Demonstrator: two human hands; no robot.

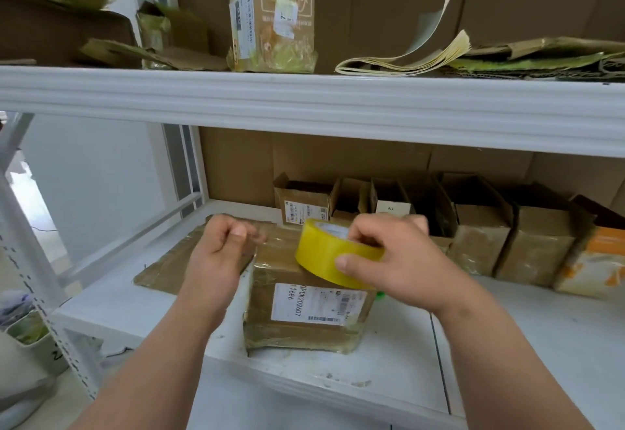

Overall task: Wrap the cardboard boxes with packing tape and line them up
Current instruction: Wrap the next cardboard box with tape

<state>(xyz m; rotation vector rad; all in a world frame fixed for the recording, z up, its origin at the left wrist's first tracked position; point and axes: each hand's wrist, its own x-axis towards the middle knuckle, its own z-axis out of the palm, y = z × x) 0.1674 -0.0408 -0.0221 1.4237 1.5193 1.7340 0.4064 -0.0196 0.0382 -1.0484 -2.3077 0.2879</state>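
— Yellow packing tape roll (333,253), that's what the right hand (395,257) has, thumb on the outer face, fingers curled over the rim into the core. It sits tilted on the top far edge of the cardboard box (304,308).

— And the left hand (220,247)?

— Fingers curled in, thumb against forefinger, just left of the roll. It may be pinching the clear tape end, but the picture is blurred there and I cannot tell.

— So the step is drawing a strip across the box?

— That's my reading. To do it well, I'd keep the strip taut between the two hands, lay it down flat over the box top, and press it along so it doesn't wrinkle or fold onto itself.

— Where's the box relative to them?

— Right below and between the hands, near the front edge of the white lower shelf (507,345), shipping label (318,301) facing up, partly on a flattened cardboard sheet (162,270). Glossy tape already shows on its front.

— The line-up?

— A row of boxes (480,226) stands at the back of the shelf, well behind.
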